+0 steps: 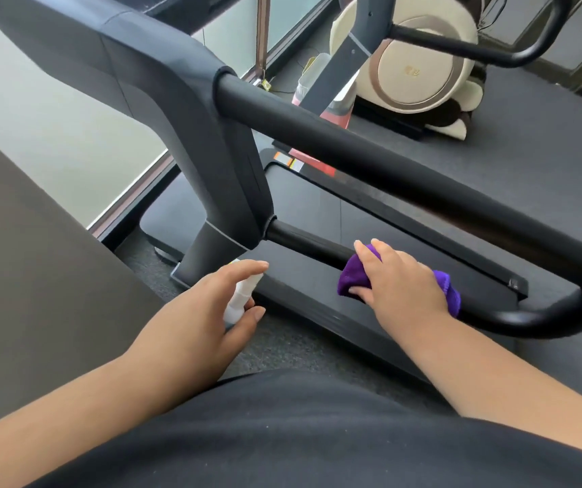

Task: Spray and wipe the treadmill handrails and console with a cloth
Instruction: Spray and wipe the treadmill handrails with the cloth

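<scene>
A black looped handrail runs from the treadmill's dark upright (191, 135): an upper bar (388, 163) and a lower bar (303, 243) that join in a bend at the right. My right hand (398, 287) grips a purple cloth (353, 276) wrapped over the lower bar. My left hand (208, 308) holds a small white spray bottle (242, 299), index finger stretched over its top, nozzle toward the lower bar. The console is out of view.
Below the rails lies the treadmill deck (317, 297) on dark speckled floor. A cream massage chair (416, 61) and a pink-and-white bottle-like object (335, 107) stand beyond the rails. Another black rail (493, 51) crosses at top right. A window frame (131, 191) runs along the left.
</scene>
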`<state>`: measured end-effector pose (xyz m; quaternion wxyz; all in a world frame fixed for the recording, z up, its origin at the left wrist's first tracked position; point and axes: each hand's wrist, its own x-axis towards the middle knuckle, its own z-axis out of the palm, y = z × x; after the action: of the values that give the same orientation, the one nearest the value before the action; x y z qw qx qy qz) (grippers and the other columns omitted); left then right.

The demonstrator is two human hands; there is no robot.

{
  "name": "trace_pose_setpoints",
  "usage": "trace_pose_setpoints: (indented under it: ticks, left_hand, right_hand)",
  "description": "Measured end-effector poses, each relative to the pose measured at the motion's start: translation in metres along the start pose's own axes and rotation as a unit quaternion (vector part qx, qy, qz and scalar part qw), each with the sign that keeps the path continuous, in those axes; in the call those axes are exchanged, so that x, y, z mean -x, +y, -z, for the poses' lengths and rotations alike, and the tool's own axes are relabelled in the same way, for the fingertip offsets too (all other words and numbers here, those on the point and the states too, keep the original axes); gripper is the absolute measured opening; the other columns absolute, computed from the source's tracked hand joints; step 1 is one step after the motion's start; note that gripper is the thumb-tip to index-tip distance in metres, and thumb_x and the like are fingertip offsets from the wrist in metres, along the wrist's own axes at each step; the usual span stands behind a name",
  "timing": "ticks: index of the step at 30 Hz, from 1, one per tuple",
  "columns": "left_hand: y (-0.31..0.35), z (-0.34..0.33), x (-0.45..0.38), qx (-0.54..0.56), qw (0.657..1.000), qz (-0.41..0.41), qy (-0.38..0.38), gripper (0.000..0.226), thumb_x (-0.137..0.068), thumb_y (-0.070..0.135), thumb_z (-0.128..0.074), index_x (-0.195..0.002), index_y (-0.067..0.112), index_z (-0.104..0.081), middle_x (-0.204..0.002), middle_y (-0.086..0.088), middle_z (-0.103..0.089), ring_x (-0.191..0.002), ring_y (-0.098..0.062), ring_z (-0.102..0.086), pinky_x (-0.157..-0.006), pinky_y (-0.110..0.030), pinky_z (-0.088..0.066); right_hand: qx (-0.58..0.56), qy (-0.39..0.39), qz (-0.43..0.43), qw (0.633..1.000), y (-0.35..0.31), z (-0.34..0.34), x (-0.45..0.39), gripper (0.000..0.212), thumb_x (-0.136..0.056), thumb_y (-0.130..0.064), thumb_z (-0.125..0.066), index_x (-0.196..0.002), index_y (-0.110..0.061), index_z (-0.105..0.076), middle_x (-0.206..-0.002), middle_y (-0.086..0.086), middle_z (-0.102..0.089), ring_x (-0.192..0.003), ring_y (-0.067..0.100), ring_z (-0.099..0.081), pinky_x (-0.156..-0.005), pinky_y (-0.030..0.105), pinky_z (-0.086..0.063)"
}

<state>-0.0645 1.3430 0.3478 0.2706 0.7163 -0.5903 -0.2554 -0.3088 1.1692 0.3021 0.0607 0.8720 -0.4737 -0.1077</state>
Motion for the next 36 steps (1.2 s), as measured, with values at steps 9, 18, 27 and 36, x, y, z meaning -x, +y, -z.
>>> trace_pose_setpoints:
  ticks: [9,18,27,36]
  left_hand:
    - [-0.015,0.003,0.020,0.003,0.999,0.034,0.027,0.057,-0.084,0.047,-0.060,-0.119,0.073,-0.024,-0.092,0.030,-0.059,-0.086,0.006,-0.058,-0.072,-0.016,-0.044]
    - [-0.005,-0.008,0.019,0.010,0.999,0.020,0.025,0.059,-0.082,0.044,-0.061,-0.117,0.075,-0.025,-0.089,0.030,-0.058,-0.088,0.009,-0.057,-0.070,-0.011,-0.041]
    - [0.045,-0.052,-0.007,0.011,1.000,-0.011,-0.019,0.054,-0.087,0.041,-0.063,-0.119,0.068,-0.030,-0.095,0.027,-0.059,-0.087,0.006,-0.056,-0.068,-0.011,-0.039]
    - [0.096,-0.101,0.001,0.000,0.999,-0.004,-0.053,0.051,-0.088,0.040,-0.062,-0.119,0.066,-0.031,-0.093,0.023,-0.060,-0.083,0.002,-0.059,-0.072,-0.021,-0.044]
  right_hand:
    - [0.007,0.010,0.093,0.996,-0.084,0.010,-0.066,0.075,-0.099,-0.050,-0.048,-0.156,-0.019,-0.013,-0.160,0.009,-0.025,-0.133,0.030,-0.041,-0.096,0.041,-0.045]
    - [-0.007,0.039,0.127,0.991,-0.095,0.008,-0.073,0.078,-0.093,-0.026,-0.064,-0.154,-0.017,-0.017,-0.158,0.008,-0.025,-0.133,0.028,-0.040,-0.095,0.041,-0.046]
    - [-0.056,0.101,0.129,0.985,0.016,-0.025,0.026,0.078,-0.081,0.002,-0.069,-0.150,-0.017,-0.039,-0.155,0.012,-0.038,-0.138,0.037,-0.042,-0.111,0.048,-0.038]
    - [-0.105,0.152,0.133,0.974,0.097,-0.055,0.092,0.075,-0.078,0.008,-0.071,-0.145,-0.014,-0.047,-0.149,0.013,-0.047,-0.135,0.037,-0.046,-0.111,0.050,-0.039]
